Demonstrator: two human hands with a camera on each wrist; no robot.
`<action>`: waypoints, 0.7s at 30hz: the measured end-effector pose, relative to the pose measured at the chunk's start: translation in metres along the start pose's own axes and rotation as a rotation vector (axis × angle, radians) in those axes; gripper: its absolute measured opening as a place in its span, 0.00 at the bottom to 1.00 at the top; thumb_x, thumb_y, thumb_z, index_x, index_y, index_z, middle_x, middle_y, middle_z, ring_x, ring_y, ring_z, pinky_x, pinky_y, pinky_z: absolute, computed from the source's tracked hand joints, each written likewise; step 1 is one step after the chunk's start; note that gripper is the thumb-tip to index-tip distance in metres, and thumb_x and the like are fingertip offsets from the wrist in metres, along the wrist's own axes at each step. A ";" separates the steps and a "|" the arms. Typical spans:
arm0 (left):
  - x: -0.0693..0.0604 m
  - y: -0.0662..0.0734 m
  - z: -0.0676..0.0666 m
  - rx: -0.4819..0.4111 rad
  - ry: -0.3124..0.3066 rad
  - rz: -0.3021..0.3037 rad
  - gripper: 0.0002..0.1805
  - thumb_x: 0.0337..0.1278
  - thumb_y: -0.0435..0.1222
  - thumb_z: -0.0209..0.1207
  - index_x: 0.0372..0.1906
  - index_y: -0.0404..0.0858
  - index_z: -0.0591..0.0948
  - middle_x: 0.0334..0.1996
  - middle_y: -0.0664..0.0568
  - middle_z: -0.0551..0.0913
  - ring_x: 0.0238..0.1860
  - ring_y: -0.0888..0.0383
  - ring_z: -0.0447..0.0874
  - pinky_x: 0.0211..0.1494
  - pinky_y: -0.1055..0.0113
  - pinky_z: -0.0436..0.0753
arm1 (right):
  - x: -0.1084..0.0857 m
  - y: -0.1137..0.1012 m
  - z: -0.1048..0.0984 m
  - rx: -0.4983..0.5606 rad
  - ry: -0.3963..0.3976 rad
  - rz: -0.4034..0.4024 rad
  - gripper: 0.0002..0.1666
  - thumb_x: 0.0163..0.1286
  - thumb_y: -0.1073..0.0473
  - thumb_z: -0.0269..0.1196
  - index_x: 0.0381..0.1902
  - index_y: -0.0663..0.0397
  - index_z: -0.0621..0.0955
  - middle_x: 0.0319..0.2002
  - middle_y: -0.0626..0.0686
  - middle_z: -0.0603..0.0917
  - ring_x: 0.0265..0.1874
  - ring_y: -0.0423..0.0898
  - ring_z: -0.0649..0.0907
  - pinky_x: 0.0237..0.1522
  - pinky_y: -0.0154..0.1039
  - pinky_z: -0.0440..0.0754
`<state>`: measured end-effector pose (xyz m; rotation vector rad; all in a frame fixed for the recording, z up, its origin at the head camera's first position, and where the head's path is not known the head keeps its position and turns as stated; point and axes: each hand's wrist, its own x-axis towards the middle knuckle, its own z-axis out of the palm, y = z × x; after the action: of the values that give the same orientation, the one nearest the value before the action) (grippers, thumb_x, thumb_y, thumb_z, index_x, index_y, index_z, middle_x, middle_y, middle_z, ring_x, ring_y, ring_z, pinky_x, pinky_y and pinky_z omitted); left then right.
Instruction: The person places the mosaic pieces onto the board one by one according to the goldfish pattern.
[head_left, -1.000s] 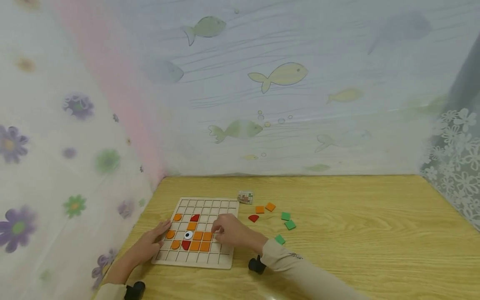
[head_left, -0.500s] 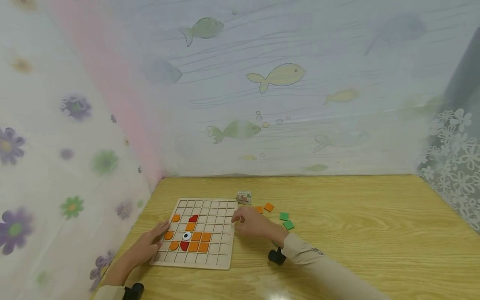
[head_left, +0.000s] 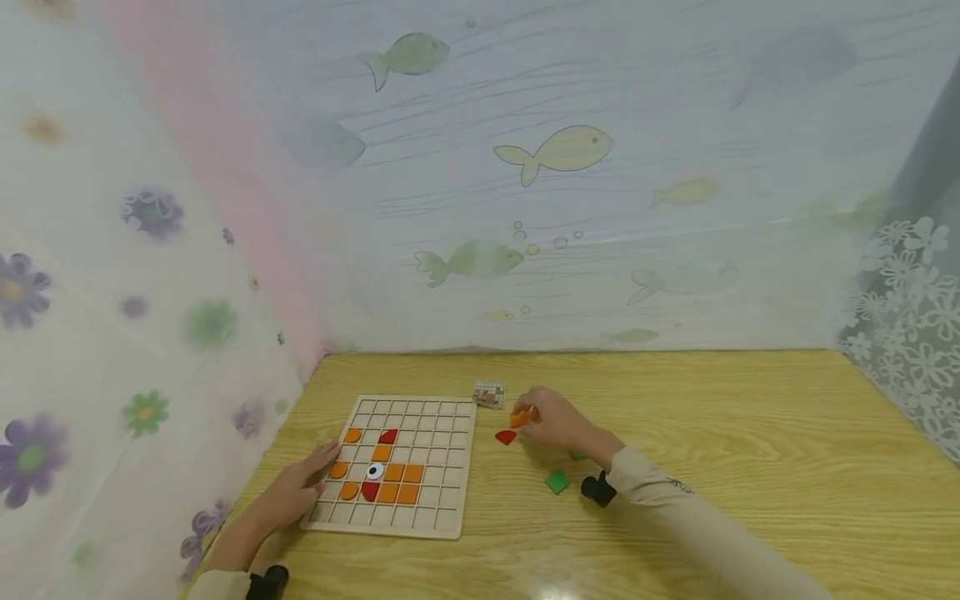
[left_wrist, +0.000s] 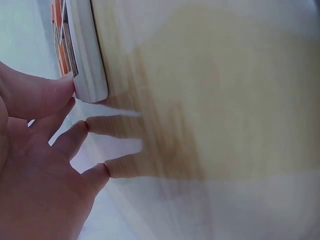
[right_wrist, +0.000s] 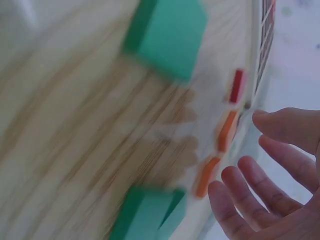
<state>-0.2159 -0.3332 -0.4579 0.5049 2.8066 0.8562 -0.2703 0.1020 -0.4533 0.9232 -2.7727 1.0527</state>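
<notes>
A pale grid board holds orange squares, orange discs, red pieces and a white eye disc. Along its left edge rests my left hand; in the left wrist view the thumb of that hand touches the board's edge, fingers extended to the table. My right hand is over an orange square, beside a red piece. In the right wrist view this hand has parted fingers near two orange squares, holding nothing visible.
A small picture card lies at the board's back right corner. One green square lies right of the board; another is partly hidden under the right forearm. Patterned curtains stand behind and left of the table.
From the board, my right hand has moved right to the loose orange squares, uncovering the board's right side. My left hand has stayed at the left edge.
</notes>
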 end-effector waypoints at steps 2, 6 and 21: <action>0.000 0.000 0.000 -0.005 -0.002 -0.005 0.33 0.57 0.22 0.50 0.70 0.28 0.60 0.69 0.31 0.54 0.69 0.31 0.46 0.65 0.35 0.52 | -0.002 0.007 -0.003 -0.017 0.005 0.014 0.11 0.59 0.67 0.65 0.41 0.63 0.83 0.36 0.55 0.79 0.33 0.50 0.78 0.34 0.40 0.78; 0.000 -0.001 0.000 -0.004 0.003 -0.005 0.33 0.56 0.22 0.50 0.70 0.28 0.60 0.69 0.31 0.54 0.69 0.31 0.46 0.65 0.36 0.52 | -0.005 0.018 -0.009 -0.026 0.010 0.053 0.13 0.58 0.66 0.66 0.42 0.64 0.82 0.37 0.55 0.79 0.34 0.50 0.78 0.35 0.40 0.78; 0.000 0.002 -0.001 -0.028 -0.014 -0.030 0.32 0.59 0.23 0.49 0.70 0.29 0.59 0.69 0.29 0.53 0.69 0.32 0.45 0.65 0.36 0.52 | -0.002 0.028 -0.012 -0.005 0.029 0.161 0.10 0.55 0.67 0.69 0.37 0.64 0.83 0.35 0.55 0.82 0.33 0.49 0.81 0.35 0.42 0.81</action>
<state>-0.2151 -0.3321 -0.4556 0.4613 2.7782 0.8811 -0.2859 0.1266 -0.4612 0.6881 -2.8633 1.0697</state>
